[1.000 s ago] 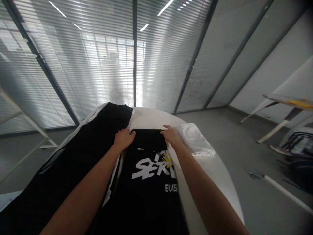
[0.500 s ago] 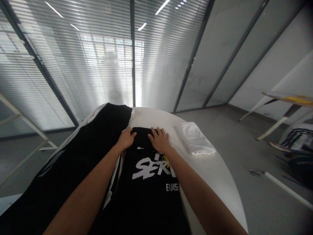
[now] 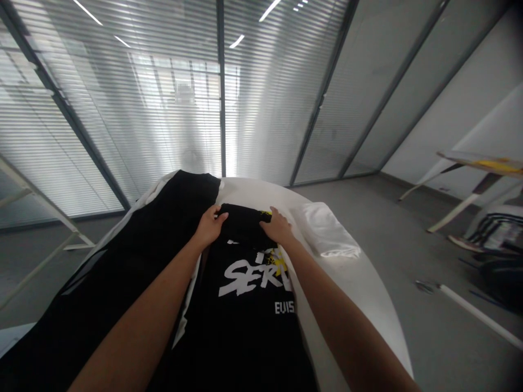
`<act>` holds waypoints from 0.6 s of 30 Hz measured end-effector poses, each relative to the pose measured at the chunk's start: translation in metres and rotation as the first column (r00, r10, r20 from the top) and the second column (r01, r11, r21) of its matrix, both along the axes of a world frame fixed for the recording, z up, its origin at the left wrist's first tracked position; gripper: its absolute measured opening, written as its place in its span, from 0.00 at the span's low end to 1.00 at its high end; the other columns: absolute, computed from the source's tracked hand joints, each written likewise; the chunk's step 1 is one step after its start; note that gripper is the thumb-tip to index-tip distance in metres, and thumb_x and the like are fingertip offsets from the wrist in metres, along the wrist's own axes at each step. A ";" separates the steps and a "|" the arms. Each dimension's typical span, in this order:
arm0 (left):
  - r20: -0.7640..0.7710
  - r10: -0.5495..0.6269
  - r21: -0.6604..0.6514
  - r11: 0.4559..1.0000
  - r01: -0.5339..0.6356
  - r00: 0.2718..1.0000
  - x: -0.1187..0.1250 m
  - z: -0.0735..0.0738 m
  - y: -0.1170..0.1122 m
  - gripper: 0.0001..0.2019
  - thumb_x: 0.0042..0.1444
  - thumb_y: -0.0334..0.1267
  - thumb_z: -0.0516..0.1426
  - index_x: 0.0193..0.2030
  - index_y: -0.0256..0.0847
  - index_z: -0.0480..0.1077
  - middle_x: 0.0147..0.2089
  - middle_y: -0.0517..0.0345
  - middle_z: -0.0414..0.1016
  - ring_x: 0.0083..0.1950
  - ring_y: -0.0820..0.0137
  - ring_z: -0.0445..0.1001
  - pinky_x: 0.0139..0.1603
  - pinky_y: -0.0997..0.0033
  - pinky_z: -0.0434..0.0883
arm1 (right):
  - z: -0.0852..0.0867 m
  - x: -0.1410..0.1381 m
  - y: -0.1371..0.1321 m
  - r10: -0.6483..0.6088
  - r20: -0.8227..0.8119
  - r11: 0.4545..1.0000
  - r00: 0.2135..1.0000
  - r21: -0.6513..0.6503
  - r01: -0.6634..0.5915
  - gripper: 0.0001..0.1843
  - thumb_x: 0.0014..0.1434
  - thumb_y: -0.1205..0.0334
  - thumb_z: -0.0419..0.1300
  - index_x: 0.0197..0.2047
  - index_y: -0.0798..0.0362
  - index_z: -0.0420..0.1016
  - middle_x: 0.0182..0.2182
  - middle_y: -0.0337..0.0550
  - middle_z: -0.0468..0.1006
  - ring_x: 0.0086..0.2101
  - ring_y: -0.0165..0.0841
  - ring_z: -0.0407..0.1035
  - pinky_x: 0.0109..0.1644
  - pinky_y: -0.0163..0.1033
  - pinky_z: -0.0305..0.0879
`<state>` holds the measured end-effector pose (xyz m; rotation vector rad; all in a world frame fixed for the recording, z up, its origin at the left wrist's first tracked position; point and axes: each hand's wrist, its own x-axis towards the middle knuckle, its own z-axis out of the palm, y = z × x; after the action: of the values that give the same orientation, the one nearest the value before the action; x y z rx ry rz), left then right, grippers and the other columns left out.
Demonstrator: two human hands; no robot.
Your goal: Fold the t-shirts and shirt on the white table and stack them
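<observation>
On table (image 3: 241, 190), folded black T-shirt (image 3: 241, 224) under left hand (image 3: 210, 227), right hand (image 3: 278, 227)

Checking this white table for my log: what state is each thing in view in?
black T-shirt: lying flat, print up, top folded over
left hand: gripping the folded edge
right hand: resting on the fold
black garment: spread flat beside the T-shirt
white cloth: folded, lying on the table
white table: curved edge, bearing these

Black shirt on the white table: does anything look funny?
Yes: the black shirt has its top folded over, bunched between the left hand and right hand, hiding part of the white lettering.
</observation>
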<state>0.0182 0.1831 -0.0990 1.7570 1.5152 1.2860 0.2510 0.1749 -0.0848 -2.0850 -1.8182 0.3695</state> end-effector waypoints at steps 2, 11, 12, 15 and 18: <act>-0.004 -0.003 -0.084 0.996 0.003 1.000 -0.001 0.002 0.000 0.10 0.55 0.42 0.57 0.39 0.37 0.71 0.41 0.52 0.76 0.42 0.64 0.74 0.48 0.64 0.69 | 0.003 0.002 0.000 -0.046 -0.005 0.999 0.999 0.021 0.046 0.37 0.57 0.55 0.56 0.67 0.55 0.53 0.58 0.57 0.67 0.57 0.51 0.61 0.58 0.55 0.56; -0.526 0.074 -0.125 0.979 -0.163 0.847 -0.001 0.004 -0.010 0.19 0.61 0.43 0.51 0.56 0.38 0.66 0.55 0.42 0.68 0.55 0.58 0.70 0.56 0.58 0.66 | 0.026 -0.025 -0.021 0.395 0.077 0.915 0.915 0.058 -0.400 0.14 0.64 0.51 0.53 0.42 0.52 0.73 0.38 0.46 0.78 0.38 0.36 0.71 0.42 0.36 0.61; -0.564 0.066 -0.133 0.977 -0.169 0.823 -0.001 0.005 -0.012 0.19 0.62 0.44 0.50 0.57 0.38 0.65 0.56 0.41 0.68 0.55 0.56 0.70 0.55 0.55 0.66 | 0.026 -0.030 -0.025 0.487 0.089 0.872 0.869 -0.002 -0.489 0.15 0.64 0.49 0.54 0.39 0.52 0.74 0.36 0.45 0.79 0.37 0.35 0.71 0.39 0.36 0.60; -0.644 0.044 -0.150 0.972 -0.183 0.764 -0.001 0.007 -0.015 0.20 0.63 0.45 0.48 0.57 0.38 0.65 0.56 0.40 0.69 0.56 0.52 0.70 0.56 0.49 0.64 | 0.026 -0.040 -0.036 0.672 0.116 0.741 0.732 -0.124 -0.660 0.14 0.61 0.51 0.57 0.32 0.52 0.76 0.32 0.43 0.79 0.33 0.34 0.71 0.34 0.34 0.58; -0.673 0.038 -0.160 0.967 -0.196 0.739 -0.001 0.010 -0.015 0.21 0.63 0.47 0.47 0.56 0.37 0.67 0.56 0.38 0.70 0.57 0.51 0.70 0.56 0.49 0.63 | 0.030 -0.042 -0.041 0.747 0.086 0.662 0.660 -0.198 -0.723 0.12 0.58 0.54 0.60 0.29 0.51 0.78 0.29 0.40 0.79 0.30 0.32 0.71 0.32 0.34 0.56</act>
<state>0.0176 0.1676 -0.0892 2.1100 2.0841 0.4837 0.2091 0.1344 -0.0551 -1.3548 -2.7780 0.5567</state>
